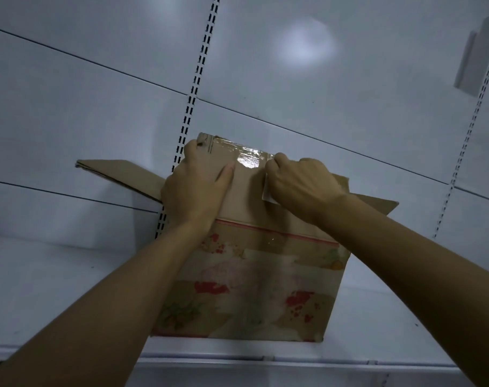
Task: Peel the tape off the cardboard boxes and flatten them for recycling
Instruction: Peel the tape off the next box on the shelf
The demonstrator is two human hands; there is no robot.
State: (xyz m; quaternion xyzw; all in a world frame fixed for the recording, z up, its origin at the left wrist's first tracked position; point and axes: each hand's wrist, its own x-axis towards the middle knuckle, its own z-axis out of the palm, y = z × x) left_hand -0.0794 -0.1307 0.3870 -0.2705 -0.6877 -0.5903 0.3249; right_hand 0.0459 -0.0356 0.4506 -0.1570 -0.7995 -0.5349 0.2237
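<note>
The cardboard box (251, 289) stands on the white shelf (42, 289), printed side towards me, with its upper flap (246, 196) raised and side flaps sticking out left and right. My left hand (194, 188) grips that upper flap, its fingers curled over the far corner and the thumb lying flat on the board. My right hand (302, 185) has its fingers (279, 160) pinching the near end of the shiny clear tape (248, 159) that runs along the flap's top edge. A pale strip hangs under my right palm; I cannot tell if it is tape or a label. To peel well, I judge I should pull low and slow, back along the tape's own line, while the left hand braces the board so that the paper face does not tear away. The box's inside is hidden from me, so I cannot say whether anything lies in it.
</note>
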